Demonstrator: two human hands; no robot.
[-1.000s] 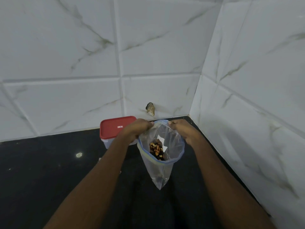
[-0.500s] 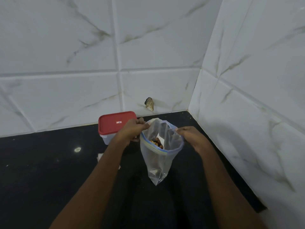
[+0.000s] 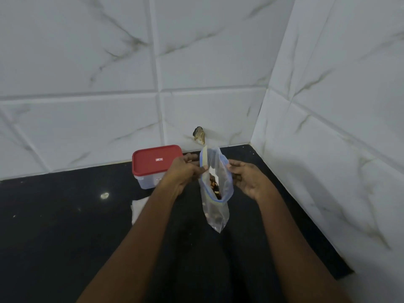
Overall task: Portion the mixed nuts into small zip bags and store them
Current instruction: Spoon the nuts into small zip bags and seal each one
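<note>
A small clear zip bag (image 3: 215,206) with a blue zip rim hangs above the black counter, its mouth still apart but narrow. Mixed nuts (image 3: 214,187) show through the opening. My left hand (image 3: 185,171) pinches the left side of the rim. My right hand (image 3: 246,177) pinches the right side of the rim with thumb and fingertips. A clear plastic container (image 3: 156,167) with a red lid stands shut behind my left hand, against the wall.
The black counter (image 3: 54,226) ends at white marble-look tiled walls behind and on the right, forming a corner. A white scrap of paper (image 3: 138,209) lies under my left forearm. A chipped hole (image 3: 199,135) marks the back wall.
The bag's mouth has narrowed from a wide round opening to a slim one as my hands came closer together. The bag turned more edge-on.
</note>
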